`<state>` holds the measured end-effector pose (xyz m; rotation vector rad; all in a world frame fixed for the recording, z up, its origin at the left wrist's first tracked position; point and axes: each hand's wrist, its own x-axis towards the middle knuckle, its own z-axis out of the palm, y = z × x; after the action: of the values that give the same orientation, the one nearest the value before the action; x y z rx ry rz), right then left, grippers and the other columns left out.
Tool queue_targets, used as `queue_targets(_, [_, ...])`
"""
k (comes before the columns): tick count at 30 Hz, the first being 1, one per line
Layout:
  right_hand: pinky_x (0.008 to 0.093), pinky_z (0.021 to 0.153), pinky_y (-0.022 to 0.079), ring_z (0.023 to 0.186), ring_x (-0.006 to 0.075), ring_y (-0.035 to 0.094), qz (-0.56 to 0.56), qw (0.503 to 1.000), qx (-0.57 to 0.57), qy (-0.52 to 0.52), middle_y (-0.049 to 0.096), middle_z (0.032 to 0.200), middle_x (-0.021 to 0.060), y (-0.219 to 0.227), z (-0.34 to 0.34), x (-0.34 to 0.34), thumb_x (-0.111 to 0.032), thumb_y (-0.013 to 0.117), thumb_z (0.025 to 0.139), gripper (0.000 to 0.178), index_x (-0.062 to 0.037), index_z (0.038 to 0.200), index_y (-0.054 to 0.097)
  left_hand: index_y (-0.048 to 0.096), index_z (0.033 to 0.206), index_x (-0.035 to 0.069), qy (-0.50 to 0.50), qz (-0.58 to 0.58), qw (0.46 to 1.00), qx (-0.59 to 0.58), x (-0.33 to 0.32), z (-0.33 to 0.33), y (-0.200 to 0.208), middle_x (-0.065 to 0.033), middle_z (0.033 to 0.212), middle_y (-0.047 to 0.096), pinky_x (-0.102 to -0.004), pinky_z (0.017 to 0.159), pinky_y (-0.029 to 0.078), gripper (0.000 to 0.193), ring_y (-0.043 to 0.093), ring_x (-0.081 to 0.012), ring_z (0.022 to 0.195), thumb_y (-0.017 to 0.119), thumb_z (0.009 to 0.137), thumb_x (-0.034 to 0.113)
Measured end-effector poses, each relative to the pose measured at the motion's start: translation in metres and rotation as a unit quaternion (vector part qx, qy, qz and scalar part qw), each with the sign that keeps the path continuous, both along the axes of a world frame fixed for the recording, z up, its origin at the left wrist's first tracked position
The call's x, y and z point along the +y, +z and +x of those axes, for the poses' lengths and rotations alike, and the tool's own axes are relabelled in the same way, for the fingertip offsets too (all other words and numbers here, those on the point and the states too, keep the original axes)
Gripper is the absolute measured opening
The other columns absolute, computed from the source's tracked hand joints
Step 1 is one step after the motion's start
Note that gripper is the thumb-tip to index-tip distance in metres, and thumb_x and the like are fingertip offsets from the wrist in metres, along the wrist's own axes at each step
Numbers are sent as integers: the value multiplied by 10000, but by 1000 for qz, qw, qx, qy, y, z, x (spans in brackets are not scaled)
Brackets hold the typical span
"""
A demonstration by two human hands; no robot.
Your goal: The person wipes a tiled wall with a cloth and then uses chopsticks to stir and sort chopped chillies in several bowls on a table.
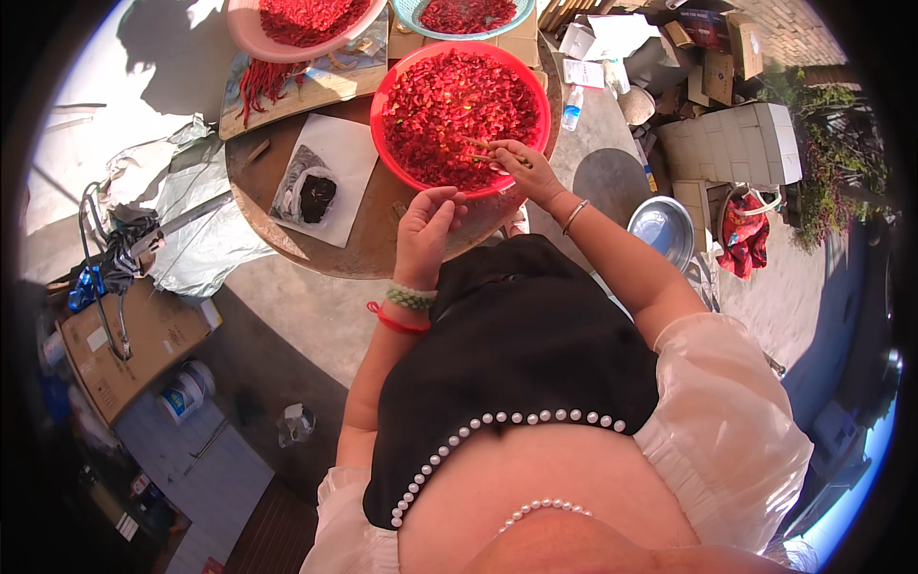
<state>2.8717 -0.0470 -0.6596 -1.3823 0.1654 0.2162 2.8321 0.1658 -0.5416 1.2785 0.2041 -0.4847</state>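
A red plastic basin (380,139) full of chopped red chili peppers (454,105) sits on a round brown table (273,225). My right hand (532,174) is closed around thin wooden sticks that look like chopsticks (477,144), held over the basin's near right side with their tips at the peppers. By the near rim, my left hand (426,225) is curled, thumb and fingers drawn together; whatever lies between them, if anything, is hidden. Left of the basin, an open plastic bag of dark contents (316,198) rests on a white sheet (346,151).
Behind stand a pink basin (251,36) and a light-blue basket (406,16), both holding red chilies. Whole dried chilies (263,86) lie on a board (296,110). A water bottle (573,108) and a metal basin (662,232) are to the right.
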Motion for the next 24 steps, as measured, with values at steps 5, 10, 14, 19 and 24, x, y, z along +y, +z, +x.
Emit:
queue_targets(5, [293,874,520,956,175,635,73,997,31,-11,626,1056,108,19,36,-64,-215,438,1001,313,10,1207,511,549,1157,5,24,19,999,-9,-27,15,3,-93,1066,636,-244,790,486,220,605,-124,899,481,959,73])
queue_targets(10, [336,876,521,965,224,637,119,987,-4,-105,624,1067,140,37,100,-94,-250,458,993,338,18,1182,540,554,1149,11,58,43,997,24,-39,29,-4,-86,1066,637,-251,785,492,216,608,-128,911,483,960,87])
queue_targets(14, [375,900,507,991,260,618,182,966,-14,-183,610,1090,164,46,131,-98,-280,475,983,364,20,1181,536,561,1145,26,59,35,995,67,-53,71,-20,-80,1072,637,-260,784,497,213,613,-133,919,488,958,97])
queue_targets(19, [397,911,493,1009,274,609,224,948,0,-226,601,1117,174,45,136,-94,-282,458,988,358,7,1186,529,532,1176,41,70,81,991,75,-80,182,-65,-60,984,616,-273,713,503,253,598,-137,835,522,940,133])
queue_targets(24, [373,899,497,989,253,604,259,939,11,-224,595,1110,151,50,123,-96,-290,474,984,356,-8,1198,517,454,1204,18,128,39,976,170,-97,285,-138,-121,1045,571,-369,767,500,349,579,-222,893,526,952,248])
